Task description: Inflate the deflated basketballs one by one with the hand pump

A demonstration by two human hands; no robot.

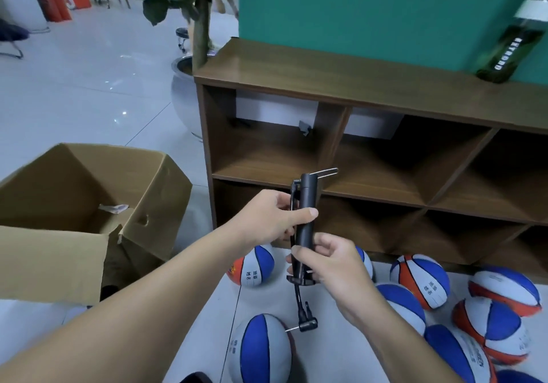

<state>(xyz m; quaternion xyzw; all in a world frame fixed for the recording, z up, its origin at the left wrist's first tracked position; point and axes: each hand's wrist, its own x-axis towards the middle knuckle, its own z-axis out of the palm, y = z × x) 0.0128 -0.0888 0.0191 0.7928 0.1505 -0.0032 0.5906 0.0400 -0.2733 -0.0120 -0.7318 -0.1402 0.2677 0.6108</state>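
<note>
Pump (306,204) upright, gripped by left hand (275,222) high and right hand (329,259) low; its needle (291,329) dangles unguarded over the ball (261,350) at six o'clock, and could bend or snap.

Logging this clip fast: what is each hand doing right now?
Left hand: grips the upper barrel of the black hand pump, thumb across it.
Right hand: grips the pump's lower end, near its hose.
</note>
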